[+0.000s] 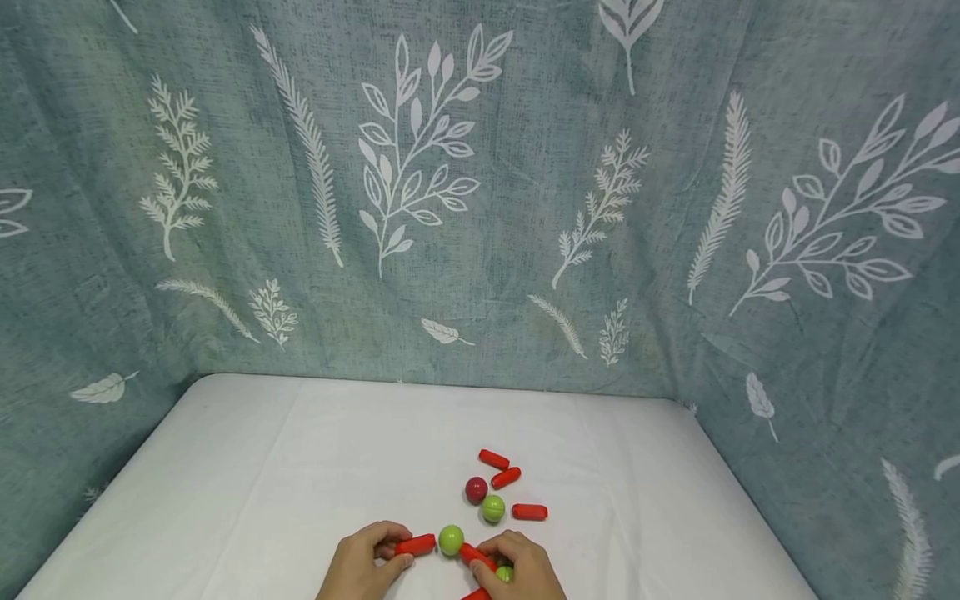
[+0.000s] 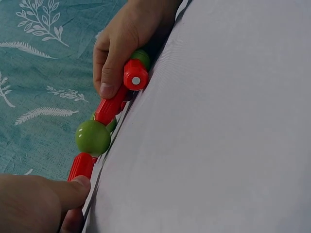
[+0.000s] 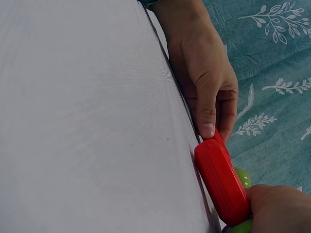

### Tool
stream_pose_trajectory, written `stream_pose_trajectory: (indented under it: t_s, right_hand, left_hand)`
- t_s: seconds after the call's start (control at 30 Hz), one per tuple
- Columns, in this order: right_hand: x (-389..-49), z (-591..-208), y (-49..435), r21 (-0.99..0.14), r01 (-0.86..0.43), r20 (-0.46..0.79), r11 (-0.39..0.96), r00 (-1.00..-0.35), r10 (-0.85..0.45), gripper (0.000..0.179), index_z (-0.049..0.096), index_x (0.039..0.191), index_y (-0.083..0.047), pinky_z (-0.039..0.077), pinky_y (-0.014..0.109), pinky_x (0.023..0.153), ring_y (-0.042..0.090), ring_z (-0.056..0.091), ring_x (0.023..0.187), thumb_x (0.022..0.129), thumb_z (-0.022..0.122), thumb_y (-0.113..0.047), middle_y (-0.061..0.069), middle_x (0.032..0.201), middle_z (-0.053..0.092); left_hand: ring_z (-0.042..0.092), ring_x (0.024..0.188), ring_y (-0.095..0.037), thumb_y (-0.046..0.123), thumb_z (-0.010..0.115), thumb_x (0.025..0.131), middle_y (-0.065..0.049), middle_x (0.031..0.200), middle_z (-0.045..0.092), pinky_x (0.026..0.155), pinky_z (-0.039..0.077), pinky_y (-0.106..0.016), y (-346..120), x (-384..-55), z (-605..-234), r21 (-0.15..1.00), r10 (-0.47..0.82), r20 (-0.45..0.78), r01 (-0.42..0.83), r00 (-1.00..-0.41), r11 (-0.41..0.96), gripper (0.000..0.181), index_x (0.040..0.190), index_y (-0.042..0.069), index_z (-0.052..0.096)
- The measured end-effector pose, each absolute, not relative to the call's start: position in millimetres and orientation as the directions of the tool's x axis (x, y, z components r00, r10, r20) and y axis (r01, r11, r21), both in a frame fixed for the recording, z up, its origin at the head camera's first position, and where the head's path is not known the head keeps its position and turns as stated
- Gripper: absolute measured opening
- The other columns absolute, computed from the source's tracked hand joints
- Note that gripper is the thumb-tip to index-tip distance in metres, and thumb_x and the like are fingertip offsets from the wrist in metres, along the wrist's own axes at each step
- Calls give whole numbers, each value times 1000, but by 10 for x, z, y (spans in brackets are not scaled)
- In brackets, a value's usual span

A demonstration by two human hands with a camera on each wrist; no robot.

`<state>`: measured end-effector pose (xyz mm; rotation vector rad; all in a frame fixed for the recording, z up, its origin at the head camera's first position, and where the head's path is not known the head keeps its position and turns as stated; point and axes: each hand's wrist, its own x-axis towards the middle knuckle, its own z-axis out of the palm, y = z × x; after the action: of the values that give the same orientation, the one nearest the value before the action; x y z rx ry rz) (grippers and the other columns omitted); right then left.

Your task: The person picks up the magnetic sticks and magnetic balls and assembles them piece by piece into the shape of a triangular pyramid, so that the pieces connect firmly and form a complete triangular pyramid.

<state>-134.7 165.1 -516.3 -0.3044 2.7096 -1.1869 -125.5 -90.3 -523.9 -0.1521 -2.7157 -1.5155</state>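
My left hand pinches a red ribbed rod, its free end pointing at a green ball. On the ball's other side, my right hand grips another red rod whose tip meets that ball. A second green ball shows partly beneath the right fingers, and a further red rod runs from it toward the near edge. That rod's pale round end face appears in the left wrist view. In the right wrist view this near rod covers part of the work.
Beyond the hands on the white table lie a dark red ball, a green ball and three loose red rods, one of them a rod to the right. A patterned teal curtain hangs behind and along both sides.
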Motion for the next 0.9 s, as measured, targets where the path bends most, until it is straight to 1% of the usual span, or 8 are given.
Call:
stream_pose_trajectory:
  t_s: [0.17,0.43,0.63,0.9]
  right_hand:
    - [-1351,-5154,1648,-736,-119,-73,667,-965,-253,20,77,97,-19,47,21,73,3,52,80,90,77,-37,-10,90,67]
    - [-1361,-5149,1666,-740,-136,-62,658,-962,-268,20,77,99,-17,46,20,71,2,50,79,90,76,-36,-10,90,66]
    - [-1349,-5144,1660,-739,-158,-36,654,-961,-273,21,77,98,-16,46,20,70,0,50,78,89,76,-35,-10,89,66]
    - [-1349,-5148,1643,-741,-154,-24,654,-967,-254,21,76,97,-15,45,19,67,0,50,74,89,76,-34,-9,86,65]
  left_hand:
    - [55,74,-1,15,85,82,6,90,72,66,47,-19,-888,-1268,-5248,852,69,59,86,-996,516,23,102,13,75]
    - [56,73,3,14,84,82,4,90,73,66,48,-18,-855,-1257,-5262,859,107,94,135,-990,494,23,102,9,75]
    - [54,70,2,15,86,81,6,86,71,63,47,-18,-847,-1256,-5261,869,103,77,118,-992,481,23,101,10,75]
    - [55,67,2,13,89,77,5,81,66,61,50,-17,-816,-1230,-5254,894,190,73,149,-979,422,27,99,9,73]
